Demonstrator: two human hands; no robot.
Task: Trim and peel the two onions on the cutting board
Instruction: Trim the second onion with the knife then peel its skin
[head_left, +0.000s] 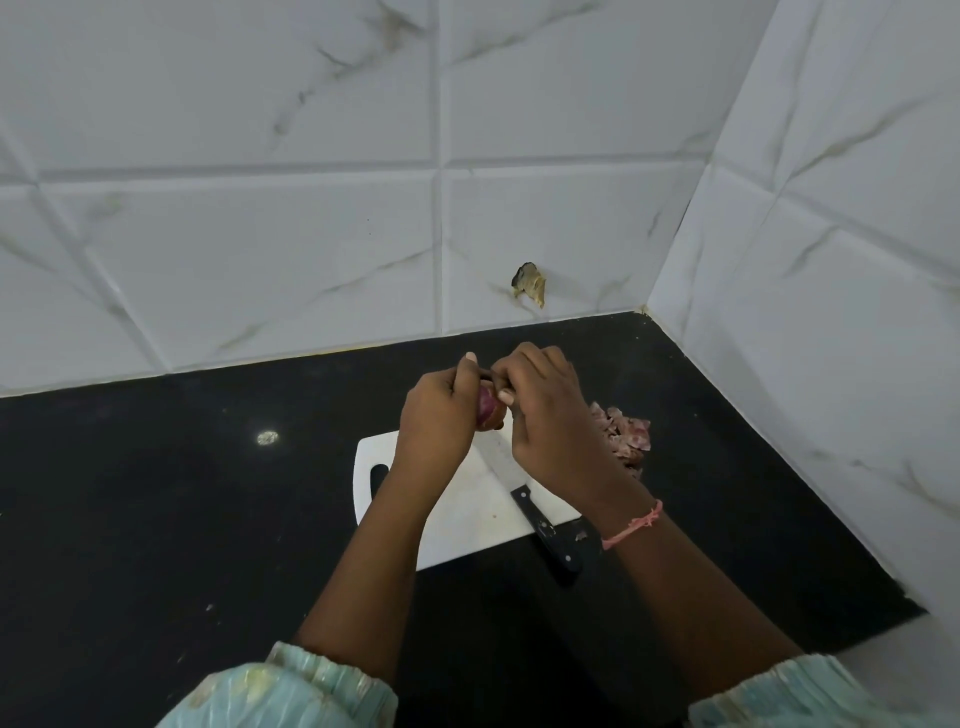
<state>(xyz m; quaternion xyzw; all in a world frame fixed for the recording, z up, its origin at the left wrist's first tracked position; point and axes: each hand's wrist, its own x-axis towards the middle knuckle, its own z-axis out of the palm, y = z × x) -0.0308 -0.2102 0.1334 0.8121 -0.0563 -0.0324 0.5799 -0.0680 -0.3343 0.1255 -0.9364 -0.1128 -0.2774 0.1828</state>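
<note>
No text, label, brand, number or sign can be read anywhere in the view.

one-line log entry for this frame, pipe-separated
phase: peeling | left hand: holds onion | right hand: pinches its skin | knife: lying on cutting board | peels: countertop, right
</note>
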